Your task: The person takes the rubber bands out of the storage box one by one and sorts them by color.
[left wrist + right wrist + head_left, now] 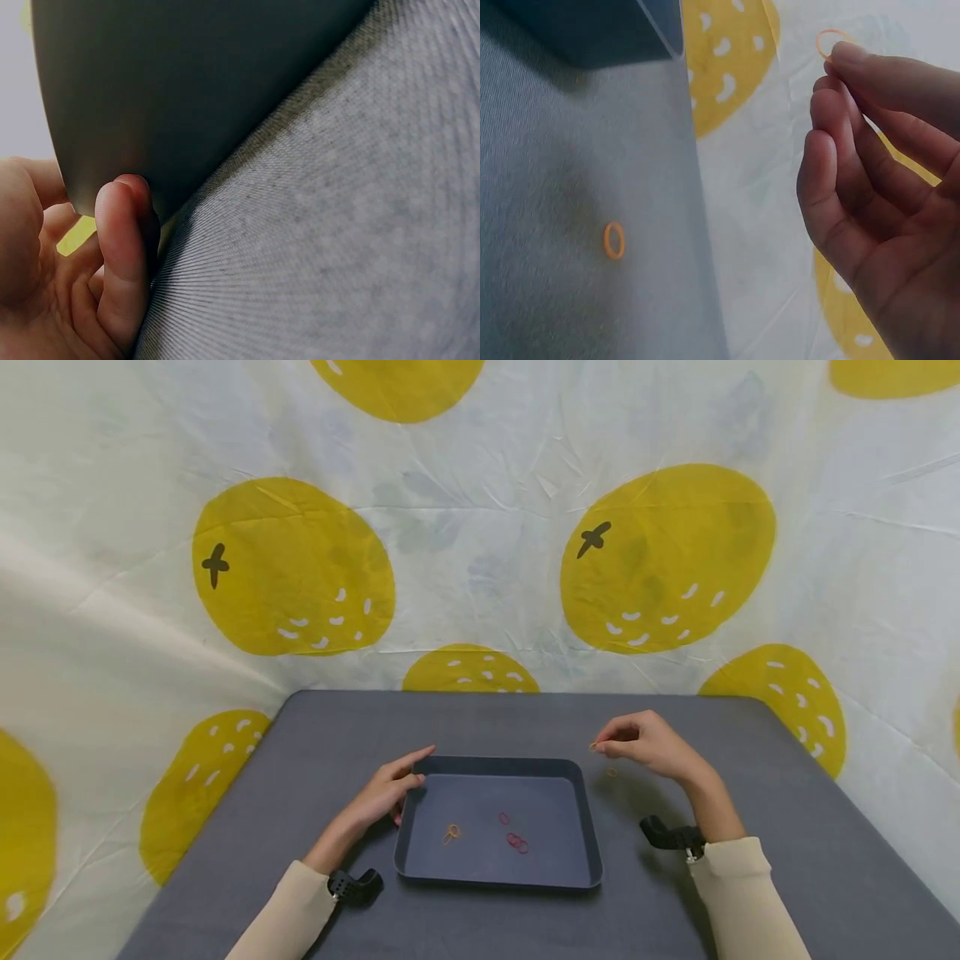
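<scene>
Right hand (648, 745) is up off the table (315, 777), beyond and right of the tray's far right corner, thumb and fingertips pinched together on one orange rubber band (818, 40); most of its loop sticks out past the tips in the right wrist view. Other fingers bent, nothing else in them. Second orange rubber band (607, 241) lies flat on the tabletop just below that hand, right of the tray, not touching it.

Left hand (386, 789) has hold of the dark grey tray (555, 810) at its far left corner: thumb over the rim, index finger stretched out along the corner, other fingertips against the outer wall in the left wrist view. Grip closed down to the wall's thickness.

In the tray: pair of orange bands (453, 832) left of middle, touching; cluster of red bands (513, 840) right of middle, overlapping, exact count unclear; single red band (504, 818) just behind the cluster, apart.

Cream sleeves (738, 893), black wrist mounts (356, 887). Behind: white curtain (480, 568), yellow fruit print.
</scene>
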`<action>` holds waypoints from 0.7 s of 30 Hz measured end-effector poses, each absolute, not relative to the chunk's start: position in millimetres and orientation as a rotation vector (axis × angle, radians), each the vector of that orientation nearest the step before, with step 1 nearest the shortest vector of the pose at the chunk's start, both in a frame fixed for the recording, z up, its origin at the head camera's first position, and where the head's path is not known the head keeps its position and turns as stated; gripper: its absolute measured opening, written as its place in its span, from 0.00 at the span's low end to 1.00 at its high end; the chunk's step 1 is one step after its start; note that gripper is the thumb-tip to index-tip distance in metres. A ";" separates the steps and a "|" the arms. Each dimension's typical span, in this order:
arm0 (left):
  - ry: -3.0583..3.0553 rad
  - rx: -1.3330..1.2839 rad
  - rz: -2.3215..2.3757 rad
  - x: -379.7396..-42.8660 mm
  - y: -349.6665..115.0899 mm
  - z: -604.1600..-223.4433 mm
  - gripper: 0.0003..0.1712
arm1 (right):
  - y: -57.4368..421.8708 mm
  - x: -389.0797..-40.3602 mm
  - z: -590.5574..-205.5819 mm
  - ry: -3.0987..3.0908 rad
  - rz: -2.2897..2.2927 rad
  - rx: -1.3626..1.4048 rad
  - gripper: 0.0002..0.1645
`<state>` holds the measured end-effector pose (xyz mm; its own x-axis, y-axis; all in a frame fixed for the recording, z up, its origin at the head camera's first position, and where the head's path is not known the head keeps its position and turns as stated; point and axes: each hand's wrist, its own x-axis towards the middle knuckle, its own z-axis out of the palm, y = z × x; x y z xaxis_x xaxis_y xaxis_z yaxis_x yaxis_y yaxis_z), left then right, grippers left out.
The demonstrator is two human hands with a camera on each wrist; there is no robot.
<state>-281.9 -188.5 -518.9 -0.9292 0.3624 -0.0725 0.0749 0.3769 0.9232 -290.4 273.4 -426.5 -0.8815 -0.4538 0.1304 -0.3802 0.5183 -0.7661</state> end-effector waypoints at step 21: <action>2.371 0.412 1.584 -281.3 -188.3 -514.5 0.33 | 318.2 -300.5 -460.1 2.764 -1.095 -0.453 0.11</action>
<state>-281.3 -188.3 -514.5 -0.9258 0.3735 -0.0577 0.0897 0.3655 0.9265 -300.5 318.2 -460.1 -0.9459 -0.3242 -0.0142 -0.2266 0.6910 -0.6864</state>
